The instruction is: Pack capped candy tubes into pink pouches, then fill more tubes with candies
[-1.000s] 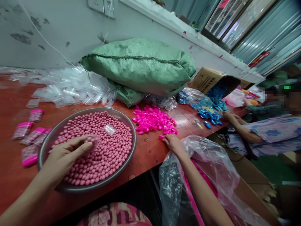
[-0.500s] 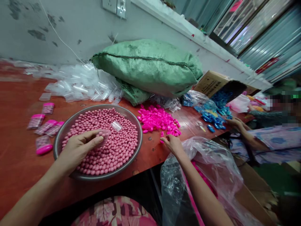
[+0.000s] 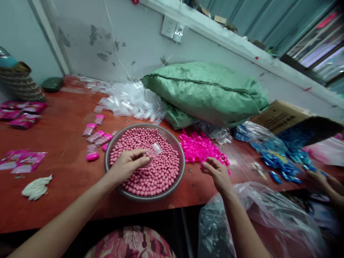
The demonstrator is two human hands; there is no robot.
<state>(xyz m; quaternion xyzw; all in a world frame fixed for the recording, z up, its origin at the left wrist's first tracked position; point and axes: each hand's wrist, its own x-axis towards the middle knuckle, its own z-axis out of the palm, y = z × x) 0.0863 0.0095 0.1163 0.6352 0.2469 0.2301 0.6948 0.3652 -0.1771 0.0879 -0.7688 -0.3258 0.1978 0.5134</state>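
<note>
Over the metal bowl [image 3: 182, 171] full of pink balls [image 3: 150, 182], my left hand [image 3: 128, 166] is closed on a small clear plastic container [image 3: 151, 156] with pink balls inside. Another clear container [image 3: 157, 147] lies on the balls beside it. To the right of the bowl, my right hand [image 3: 218, 175] pinches a small bright pink cap [image 3: 202, 165], partly hidden by the fingers. Just behind that hand is a pile of pink caps [image 3: 197, 145]. Left of the bowl lie several filled containers with pink caps [image 3: 92, 152].
Clear empty containers [image 3: 129, 100] are heaped by the wall. A green sack [image 3: 206, 91] lies behind the bowl. Pink packets [image 3: 29, 162] and a white cloth [image 3: 37, 187] are at left. Blue pieces [image 3: 282, 168], a carton [image 3: 282, 116] and a co-worker's hand [image 3: 319, 179] are at right.
The view has swung left, bringing the packets and cloth into sight. My right hand has drawn back from the edge of the cap pile with a cap. My left hand still holds the container.
</note>
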